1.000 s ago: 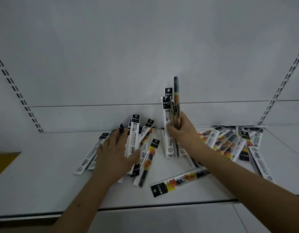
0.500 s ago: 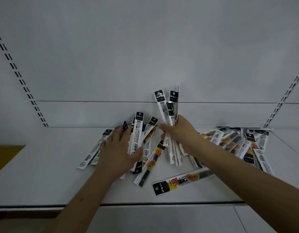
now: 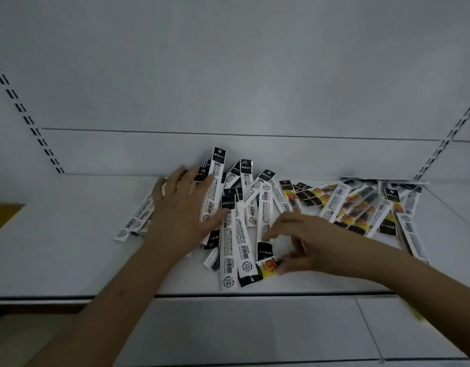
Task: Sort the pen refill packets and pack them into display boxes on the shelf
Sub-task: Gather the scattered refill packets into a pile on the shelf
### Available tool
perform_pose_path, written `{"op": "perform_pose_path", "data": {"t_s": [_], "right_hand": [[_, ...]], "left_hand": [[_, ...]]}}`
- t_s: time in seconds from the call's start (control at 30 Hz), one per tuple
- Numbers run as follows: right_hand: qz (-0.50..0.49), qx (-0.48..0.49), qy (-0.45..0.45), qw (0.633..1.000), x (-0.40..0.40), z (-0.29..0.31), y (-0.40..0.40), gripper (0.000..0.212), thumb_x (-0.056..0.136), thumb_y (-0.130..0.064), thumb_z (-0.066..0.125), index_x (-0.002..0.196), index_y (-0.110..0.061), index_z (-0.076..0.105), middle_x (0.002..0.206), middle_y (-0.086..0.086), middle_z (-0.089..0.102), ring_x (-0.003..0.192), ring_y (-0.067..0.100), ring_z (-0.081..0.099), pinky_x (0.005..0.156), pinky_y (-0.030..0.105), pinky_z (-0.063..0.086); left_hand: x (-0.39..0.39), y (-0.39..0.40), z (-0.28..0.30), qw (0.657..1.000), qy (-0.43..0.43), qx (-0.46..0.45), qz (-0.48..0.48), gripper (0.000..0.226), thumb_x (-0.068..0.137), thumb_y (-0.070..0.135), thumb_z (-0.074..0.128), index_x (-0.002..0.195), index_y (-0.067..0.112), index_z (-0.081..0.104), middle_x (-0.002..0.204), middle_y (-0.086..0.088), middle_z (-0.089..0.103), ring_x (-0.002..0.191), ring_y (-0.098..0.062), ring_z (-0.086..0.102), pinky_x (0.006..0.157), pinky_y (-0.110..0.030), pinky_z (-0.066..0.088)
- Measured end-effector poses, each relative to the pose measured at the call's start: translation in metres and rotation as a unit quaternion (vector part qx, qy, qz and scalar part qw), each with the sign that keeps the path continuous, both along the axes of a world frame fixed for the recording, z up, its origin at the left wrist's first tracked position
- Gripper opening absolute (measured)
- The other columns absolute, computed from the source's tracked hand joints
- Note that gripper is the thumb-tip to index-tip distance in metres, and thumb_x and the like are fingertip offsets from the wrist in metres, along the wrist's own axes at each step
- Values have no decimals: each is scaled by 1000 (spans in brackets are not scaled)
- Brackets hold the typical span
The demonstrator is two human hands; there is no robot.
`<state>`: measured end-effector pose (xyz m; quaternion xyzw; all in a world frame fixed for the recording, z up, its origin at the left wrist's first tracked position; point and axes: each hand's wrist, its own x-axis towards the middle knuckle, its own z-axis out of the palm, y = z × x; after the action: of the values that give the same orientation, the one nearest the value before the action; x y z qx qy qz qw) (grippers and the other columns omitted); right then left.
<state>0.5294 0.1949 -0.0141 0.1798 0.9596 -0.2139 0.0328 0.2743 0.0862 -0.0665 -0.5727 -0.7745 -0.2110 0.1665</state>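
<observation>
Sorting refill packets [image 3: 265, 207] strewn on the shelf [image 3: 56, 247]: left hand [image 3: 181, 207] lies flat, fingers spread, pinning its pile; right hand [image 3: 300, 245] pinches the yellow-printed packet [image 3: 267, 267], apparently to pull it out. No display boxes visible.

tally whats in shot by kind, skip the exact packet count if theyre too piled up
hands: 2, left hand and right hand
slotted wall strips: 2, left strip and right strip
shelf: 1
refill packets: dozens, overlapped, no exact count
total: 5, plus the packets
</observation>
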Motion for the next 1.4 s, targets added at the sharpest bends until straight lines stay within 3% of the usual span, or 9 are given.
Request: {"op": "perform_pose_path", "data": {"t_s": [0.2,0.37,0.5,0.6,0.7,0.8,0.93,1.13,1.4], "right_hand": [[16,104,30,994,14,-11,3,22,92,-46,58,113,-40,59,109,-22,54,86,-5,52,73,17,45],[-5,151,-37,988,21,11,11,12,91,-44,59,90,-34,52,88,-18,52,76,0,47,67,22,45],[-110,172,-109,973,32,42,33,24,89,-46,60,76,-32,46,75,-14,53,69,0,49,62,26,44],[-213,108,-22,971,20,45,43,19,88,-44,64,85,-28,55,79,-15,57,69,0,53,59,22,44],[-294,-61,111,947,-12,26,45,23,90,-33,67,94,-11,62,78,1,71,61,14,69,58,27,58],[-300,-178,149,925,-33,9,48,23,95,-26,63,98,-3,66,76,8,75,58,14,72,53,20,55],[-299,-16,149,942,-11,9,76,13,95,-22,60,106,-18,67,93,-2,74,76,14,71,72,26,57],[-174,74,-68,980,18,7,122,58,91,-21,63,144,-27,43,148,-5,44,131,15,44,106,28,35],[-184,123,-118,968,-8,8,141,50,88,-26,64,135,-17,50,126,3,52,109,21,55,92,34,48]], "left_hand": [[8,4,13,991,90,60,-74,48,90,55,49,119,22,69,129,0,62,122,-28,48,103,-49,29],[11,-3,27,990,25,34,-135,45,95,51,41,123,26,66,129,4,59,123,-21,47,104,-46,33],[31,-25,37,981,-27,-72,-179,64,93,71,22,140,35,47,137,12,51,125,-6,45,106,-40,40],[43,-39,32,960,-3,-171,-223,76,84,85,22,151,47,21,159,14,23,146,-9,19,118,-44,19],[48,-37,22,943,32,-237,-229,83,81,89,21,151,52,-2,164,14,-3,150,-12,-7,122,-46,1],[41,-23,16,943,82,-240,-214,77,88,81,20,154,42,12,164,5,15,151,-18,11,119,-49,20],[33,-5,21,941,124,-220,-225,61,98,63,23,152,35,29,157,0,34,144,-22,34,112,-43,36],[59,20,24,922,78,-191,-329,67,95,73,15,154,42,9,165,9,3,151,-14,0,121,-42,4],[58,46,3,934,29,-200,-295,66,95,70,13,154,39,17,163,13,11,151,-13,2,121,-37,-7]]}}
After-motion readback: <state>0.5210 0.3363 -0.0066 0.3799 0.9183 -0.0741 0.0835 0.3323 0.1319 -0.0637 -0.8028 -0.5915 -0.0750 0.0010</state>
